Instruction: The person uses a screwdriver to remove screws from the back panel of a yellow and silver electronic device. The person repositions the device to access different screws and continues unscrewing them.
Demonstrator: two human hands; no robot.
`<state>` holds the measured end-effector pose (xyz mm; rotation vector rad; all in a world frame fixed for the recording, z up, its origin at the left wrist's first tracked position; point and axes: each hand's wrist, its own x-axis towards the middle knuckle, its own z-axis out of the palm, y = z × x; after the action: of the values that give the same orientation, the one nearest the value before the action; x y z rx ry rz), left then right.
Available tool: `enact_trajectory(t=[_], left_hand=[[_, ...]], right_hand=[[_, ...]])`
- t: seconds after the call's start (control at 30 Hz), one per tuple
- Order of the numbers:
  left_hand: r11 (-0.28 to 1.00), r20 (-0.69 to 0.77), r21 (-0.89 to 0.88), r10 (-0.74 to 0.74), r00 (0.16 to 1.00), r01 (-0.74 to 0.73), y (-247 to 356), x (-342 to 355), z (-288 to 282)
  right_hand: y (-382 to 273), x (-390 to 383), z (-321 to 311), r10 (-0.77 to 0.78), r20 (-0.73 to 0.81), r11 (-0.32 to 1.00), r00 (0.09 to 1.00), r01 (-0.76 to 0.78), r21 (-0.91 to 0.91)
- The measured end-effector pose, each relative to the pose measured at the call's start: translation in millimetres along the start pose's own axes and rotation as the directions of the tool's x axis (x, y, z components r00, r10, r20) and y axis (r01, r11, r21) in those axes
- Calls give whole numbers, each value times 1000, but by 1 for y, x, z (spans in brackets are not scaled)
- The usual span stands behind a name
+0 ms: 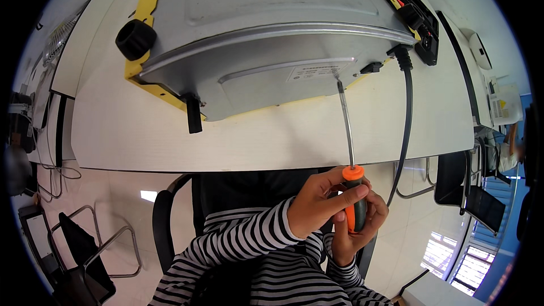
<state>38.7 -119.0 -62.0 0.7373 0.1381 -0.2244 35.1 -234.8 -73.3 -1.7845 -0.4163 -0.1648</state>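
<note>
Both of my hands are on a screwdriver [352,204] with an orange and dark green handle and a long metal shaft. My left hand [317,204] wraps its fingers and thumb round the handle near the collar. Closed round the handle's lower part is my right hand [362,229]. The shaft points away from me, and its tip is at the panel of a grey metal appliance [255,73] with yellow edges, just below a printed label [320,71]. Whether the tip touches the panel, I cannot tell.
The appliance rests on a white table [124,130], with black feet [136,39] sticking out. A black power cord [407,113] hangs from its right side over the table edge. An open black tool case [422,22] lies at the far right. Chairs [85,249] stand around.
</note>
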Motion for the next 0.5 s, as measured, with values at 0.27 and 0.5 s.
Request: enact_trajectory(t=[0.27,0.5], left_hand=[[984,72,134,106,992,-115,-4,6,4],[994,40,89,61,997,-64,-5,8,2]], right_hand=[[5,-7,-6,11,3,999,1000,-11,-43],[4,-3,-5,53,15,998,998,-53,-20]])
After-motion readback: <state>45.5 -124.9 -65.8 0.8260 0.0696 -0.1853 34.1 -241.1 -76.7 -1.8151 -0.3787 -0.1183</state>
